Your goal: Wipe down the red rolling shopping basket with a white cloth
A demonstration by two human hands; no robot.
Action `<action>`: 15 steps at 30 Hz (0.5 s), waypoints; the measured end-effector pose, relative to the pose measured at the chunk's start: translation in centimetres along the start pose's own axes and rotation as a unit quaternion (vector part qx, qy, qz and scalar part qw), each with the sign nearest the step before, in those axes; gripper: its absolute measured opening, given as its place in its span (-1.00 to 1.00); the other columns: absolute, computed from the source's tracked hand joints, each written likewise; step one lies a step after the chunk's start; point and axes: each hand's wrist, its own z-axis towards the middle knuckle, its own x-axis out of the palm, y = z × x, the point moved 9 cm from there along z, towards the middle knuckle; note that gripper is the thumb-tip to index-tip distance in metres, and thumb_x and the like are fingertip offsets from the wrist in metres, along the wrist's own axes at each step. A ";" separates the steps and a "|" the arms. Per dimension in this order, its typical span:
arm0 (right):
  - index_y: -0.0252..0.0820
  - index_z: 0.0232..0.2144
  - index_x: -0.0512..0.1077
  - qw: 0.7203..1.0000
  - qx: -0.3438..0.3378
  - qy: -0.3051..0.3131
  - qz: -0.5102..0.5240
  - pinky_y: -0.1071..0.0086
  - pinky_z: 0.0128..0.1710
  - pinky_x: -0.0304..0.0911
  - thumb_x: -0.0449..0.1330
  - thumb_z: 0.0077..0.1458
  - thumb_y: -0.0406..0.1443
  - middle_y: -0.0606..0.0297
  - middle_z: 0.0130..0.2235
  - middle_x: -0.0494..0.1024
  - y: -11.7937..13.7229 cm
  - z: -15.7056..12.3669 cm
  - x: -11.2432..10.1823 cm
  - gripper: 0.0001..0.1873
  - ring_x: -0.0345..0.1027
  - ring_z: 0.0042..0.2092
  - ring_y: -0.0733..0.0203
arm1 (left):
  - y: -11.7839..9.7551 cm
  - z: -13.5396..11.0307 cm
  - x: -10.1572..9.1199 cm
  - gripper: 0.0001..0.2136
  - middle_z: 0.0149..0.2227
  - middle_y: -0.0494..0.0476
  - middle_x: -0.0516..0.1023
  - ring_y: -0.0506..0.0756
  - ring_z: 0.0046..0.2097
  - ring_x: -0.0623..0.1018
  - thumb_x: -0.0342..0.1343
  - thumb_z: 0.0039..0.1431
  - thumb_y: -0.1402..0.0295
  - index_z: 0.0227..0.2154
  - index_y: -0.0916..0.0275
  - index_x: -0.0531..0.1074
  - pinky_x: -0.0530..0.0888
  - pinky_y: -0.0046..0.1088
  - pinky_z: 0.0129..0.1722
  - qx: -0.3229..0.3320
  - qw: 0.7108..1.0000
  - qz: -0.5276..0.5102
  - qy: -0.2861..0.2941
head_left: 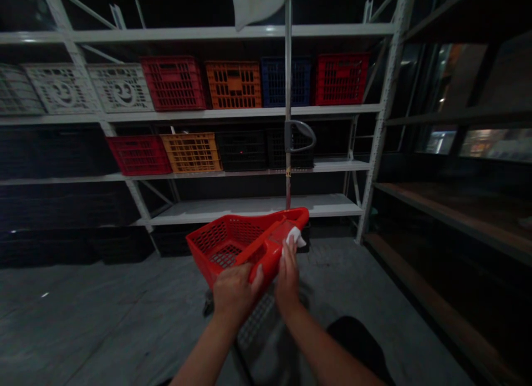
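Note:
A red plastic shopping cart (208, 253) with mesh sides stands on the floor in front of me. My left hand (236, 289) is closed round the near edge of its handle, fingers over the rim. Against the right end of the handle, my right hand (288, 275) presses a white cloth (296, 236) with its fingertips; whether it is cloth or paper is hard to make out. A metal pole (288, 59) rises from the cart's far right side, with a grey loop handle (302, 137) on it and a white panel (260, 4) at its top.
A white metal rack (233, 113) runs across the back, bearing red, orange, blue, white and black crates, such as the orange crate (233, 84). On the right stands a dark shelf unit (457, 209). Grey concrete floor (103, 319) lies around the cart.

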 end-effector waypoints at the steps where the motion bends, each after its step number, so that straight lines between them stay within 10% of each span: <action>1: -0.23 0.20 -0.02 1.000 -0.006 -0.005 0.017 -0.06 0.20 -0.20 -0.29 0.24 -0.27 0.16 0.28 -0.17 0.8 -1.4 0.7 -0.50 -0.39 0.29 0.10 | 0.0 0.0 -0.1 -0.69 -0.59 0.10 0.52 0.08 -0.51 0.49 -0.06 0.10 0.17 -0.53 0.23 0.48 0.33 -0.45 -0.47 0.002 1.000 0.005 -0.005; 5: -0.20 0.23 -0.11 0.999 -0.043 -0.014 0.030 -0.07 0.20 -0.22 -0.28 0.24 -0.29 0.17 0.28 -0.16 2.0 -2.5 1.4 -0.49 -0.37 0.28 0.10 | 0.0 0.2 -0.4 -0.67 -0.60 0.12 0.52 0.07 -0.53 0.49 -0.08 0.10 0.16 -0.53 0.24 0.49 0.32 -0.47 -0.50 0.010 1.000 0.015 -0.003; 11: -0.32 0.24 -0.19 0.994 0.060 -0.090 0.034 0.00 0.22 -0.27 -0.35 0.23 -0.28 0.07 0.27 -0.12 -1.4 4.3 -1.3 -0.46 -0.35 0.28 0.13 | -0.5 0.3 -0.3 -0.68 -0.62 0.12 0.50 0.06 -0.53 0.48 -0.07 0.10 0.19 -0.56 0.26 0.47 0.32 -0.48 -0.49 0.020 1.000 0.007 -0.017; 15: -0.24 0.25 -0.29 0.993 0.079 -0.073 0.046 -0.02 0.22 -0.29 -0.34 0.24 -0.26 0.15 0.29 -0.28 0.7 1.0 0.4 -0.45 -0.45 0.29 0.12 | -0.3 0.3 0.0 -0.69 -0.60 0.13 0.51 0.06 -0.52 0.48 -0.06 0.10 0.19 -0.54 0.25 0.48 0.33 -0.46 -0.48 0.014 1.000 -0.006 -0.013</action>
